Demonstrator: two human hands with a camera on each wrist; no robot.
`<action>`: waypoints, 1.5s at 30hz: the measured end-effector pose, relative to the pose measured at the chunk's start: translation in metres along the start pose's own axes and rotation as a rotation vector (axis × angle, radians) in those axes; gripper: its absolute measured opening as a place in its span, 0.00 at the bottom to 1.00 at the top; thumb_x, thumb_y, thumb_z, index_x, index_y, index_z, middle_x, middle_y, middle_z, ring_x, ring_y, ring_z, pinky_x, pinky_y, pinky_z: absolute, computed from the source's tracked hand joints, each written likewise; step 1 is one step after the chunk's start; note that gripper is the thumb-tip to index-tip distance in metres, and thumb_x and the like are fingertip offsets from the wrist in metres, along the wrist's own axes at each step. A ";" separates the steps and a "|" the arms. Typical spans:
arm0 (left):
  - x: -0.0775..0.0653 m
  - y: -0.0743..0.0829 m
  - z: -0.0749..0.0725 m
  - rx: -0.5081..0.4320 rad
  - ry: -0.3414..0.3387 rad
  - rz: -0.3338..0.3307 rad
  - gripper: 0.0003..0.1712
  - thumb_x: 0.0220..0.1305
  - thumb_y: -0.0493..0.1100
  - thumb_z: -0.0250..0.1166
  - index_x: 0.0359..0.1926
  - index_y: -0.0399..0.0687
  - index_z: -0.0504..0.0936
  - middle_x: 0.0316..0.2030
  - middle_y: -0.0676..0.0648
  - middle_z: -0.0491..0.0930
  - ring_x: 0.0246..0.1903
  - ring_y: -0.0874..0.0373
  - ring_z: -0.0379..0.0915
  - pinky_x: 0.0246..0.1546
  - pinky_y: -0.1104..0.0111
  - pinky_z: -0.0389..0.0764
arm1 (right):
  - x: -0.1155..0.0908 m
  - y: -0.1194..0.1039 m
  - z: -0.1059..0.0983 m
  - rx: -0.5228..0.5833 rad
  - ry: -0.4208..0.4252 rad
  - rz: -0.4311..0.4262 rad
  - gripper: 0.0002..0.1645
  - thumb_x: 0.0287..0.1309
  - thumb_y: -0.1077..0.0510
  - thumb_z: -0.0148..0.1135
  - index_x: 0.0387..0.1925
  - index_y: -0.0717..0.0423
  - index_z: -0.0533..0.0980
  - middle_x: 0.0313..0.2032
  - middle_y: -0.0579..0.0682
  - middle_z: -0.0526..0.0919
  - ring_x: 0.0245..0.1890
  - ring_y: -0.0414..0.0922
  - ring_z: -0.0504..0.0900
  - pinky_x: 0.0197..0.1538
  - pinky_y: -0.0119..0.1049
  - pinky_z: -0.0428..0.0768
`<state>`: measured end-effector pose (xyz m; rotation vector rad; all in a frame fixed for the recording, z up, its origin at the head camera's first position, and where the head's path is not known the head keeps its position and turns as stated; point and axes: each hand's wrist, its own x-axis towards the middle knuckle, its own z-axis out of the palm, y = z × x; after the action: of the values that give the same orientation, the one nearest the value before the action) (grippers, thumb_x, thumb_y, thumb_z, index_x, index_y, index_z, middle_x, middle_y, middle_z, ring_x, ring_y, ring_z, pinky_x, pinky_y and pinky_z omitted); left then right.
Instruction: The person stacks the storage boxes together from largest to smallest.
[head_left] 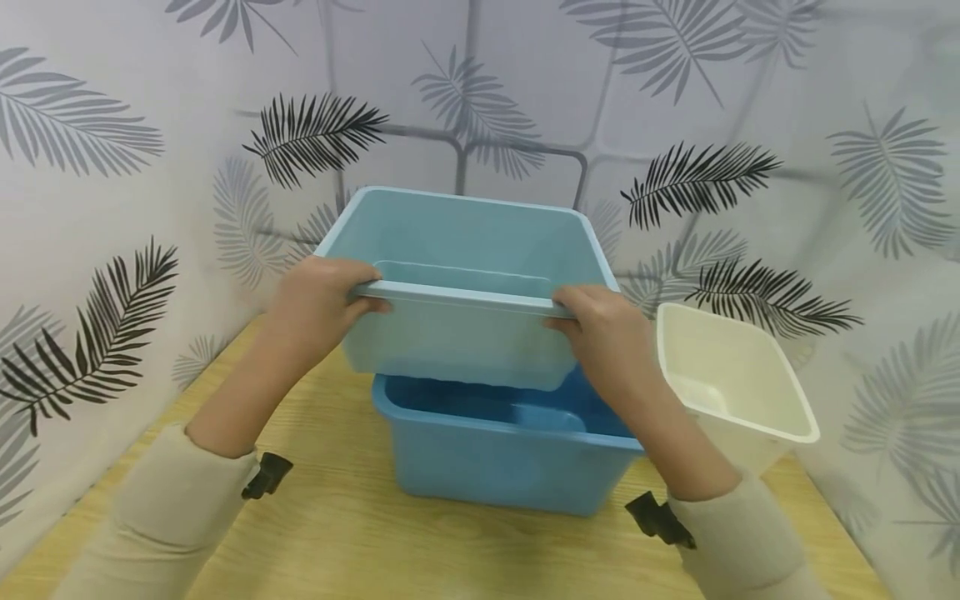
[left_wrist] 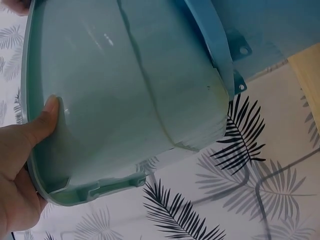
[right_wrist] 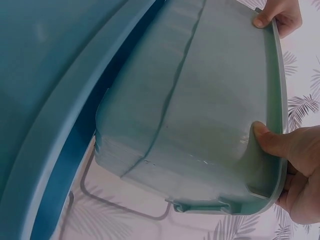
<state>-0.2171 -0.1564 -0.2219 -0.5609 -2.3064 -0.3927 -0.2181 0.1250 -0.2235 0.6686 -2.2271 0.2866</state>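
Observation:
Both hands grip the near rim of a light blue-green plastic bin (head_left: pixel 465 333), which is tilted with its inside facing up and away. My left hand (head_left: pixel 318 300) pinches the rim near its left corner, thumb under the lip; the left wrist view shows that thumb (left_wrist: pixel 47 120) against the outer wall. At the right corner my right hand (head_left: pixel 603 321) holds the same rim, its thumb (right_wrist: pixel 267 140) pressed on the wall in the right wrist view. Below and nearer stands a darker blue bin (head_left: pixel 510 467), its opening partly overlapped by the lighter bin's base.
A cream bin (head_left: pixel 735 375) stands to the right on the wooden table (head_left: pixel 322 533), partly behind the right forearm. A wall covering (head_left: pixel 510 92) with leaf prints rises behind and along both sides.

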 end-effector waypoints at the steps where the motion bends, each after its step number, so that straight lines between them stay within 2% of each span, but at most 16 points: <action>1: 0.000 0.001 0.002 -0.001 0.004 0.008 0.12 0.41 0.44 0.69 0.28 0.43 0.81 0.29 0.44 0.84 0.31 0.51 0.79 0.32 0.59 0.78 | -0.001 0.002 -0.001 0.001 0.001 0.001 0.10 0.44 0.58 0.66 0.30 0.59 0.77 0.29 0.54 0.83 0.30 0.49 0.81 0.30 0.40 0.78; 12: 0.005 0.011 0.013 0.013 0.081 0.074 0.14 0.37 0.46 0.70 0.27 0.43 0.81 0.27 0.46 0.84 0.27 0.53 0.79 0.29 0.62 0.75 | -0.012 0.010 -0.013 -0.012 0.017 0.016 0.11 0.44 0.60 0.66 0.31 0.60 0.78 0.30 0.55 0.83 0.32 0.50 0.81 0.34 0.42 0.79; 18: 0.006 0.021 0.016 -0.001 0.070 0.065 0.14 0.37 0.47 0.69 0.27 0.44 0.81 0.28 0.47 0.84 0.27 0.53 0.78 0.28 0.63 0.76 | -0.018 0.016 -0.018 -0.018 0.028 0.017 0.11 0.43 0.60 0.67 0.31 0.60 0.78 0.30 0.56 0.83 0.33 0.50 0.81 0.35 0.43 0.80; 26: 0.007 0.033 0.020 -0.020 0.059 0.078 0.16 0.39 0.47 0.69 0.30 0.43 0.82 0.29 0.46 0.85 0.30 0.52 0.80 0.35 0.61 0.77 | -0.027 0.025 -0.023 -0.034 0.041 0.018 0.11 0.41 0.61 0.68 0.31 0.61 0.77 0.29 0.56 0.83 0.31 0.51 0.81 0.33 0.43 0.80; 30: 0.007 0.037 0.024 -0.023 0.077 0.080 0.16 0.38 0.48 0.69 0.30 0.44 0.82 0.29 0.46 0.85 0.30 0.52 0.80 0.33 0.61 0.78 | -0.030 0.028 -0.025 -0.034 0.041 0.021 0.12 0.40 0.62 0.68 0.30 0.61 0.77 0.29 0.56 0.83 0.31 0.51 0.81 0.32 0.43 0.80; 35: 0.005 0.039 0.028 -0.007 0.107 0.096 0.16 0.37 0.49 0.69 0.29 0.45 0.82 0.28 0.47 0.85 0.28 0.51 0.80 0.35 0.59 0.76 | -0.033 0.029 -0.026 -0.036 0.037 0.026 0.12 0.40 0.63 0.68 0.30 0.62 0.77 0.30 0.57 0.83 0.31 0.51 0.81 0.32 0.43 0.80; 45: -0.002 0.041 0.034 -0.037 0.083 0.098 0.16 0.38 0.47 0.69 0.29 0.43 0.82 0.27 0.46 0.84 0.27 0.53 0.78 0.32 0.60 0.75 | -0.042 0.030 -0.023 -0.030 0.053 0.022 0.13 0.38 0.64 0.69 0.30 0.61 0.77 0.30 0.56 0.83 0.31 0.52 0.82 0.32 0.44 0.80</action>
<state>-0.2148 -0.1072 -0.2421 -0.6606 -2.1870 -0.4042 -0.1972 0.1746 -0.2390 0.6141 -2.1850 0.2789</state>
